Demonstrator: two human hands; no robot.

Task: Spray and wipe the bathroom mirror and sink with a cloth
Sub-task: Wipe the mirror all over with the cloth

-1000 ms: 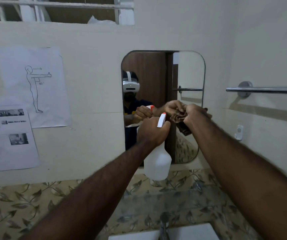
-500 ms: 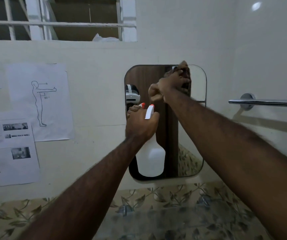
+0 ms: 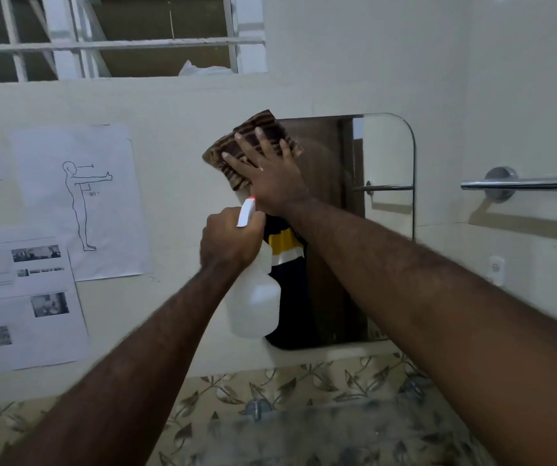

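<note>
The wall mirror (image 3: 384, 169) hangs ahead with rounded corners. My right hand (image 3: 268, 173) lies flat, fingers spread, pressing a brown striped cloth (image 3: 256, 129) against the mirror's upper left corner. Below it my left hand (image 3: 228, 240) grips the neck of a white spray bottle (image 3: 255, 304) with a white and orange trigger, held upright in front of the mirror's lower left part. The sink is out of view.
A chrome towel bar (image 3: 522, 183) runs along the right wall. Printed paper sheets (image 3: 78, 200) are stuck to the wall at the left. A barred window (image 3: 115, 45) sits above. Leaf-patterned tiles (image 3: 270, 388) run below the mirror, with a small white fitting (image 3: 496, 269) at right.
My right hand has swept the cloth from the mirror's top middle to its upper left corner and flattened out. The left hand with the bottle has stayed about level.
</note>
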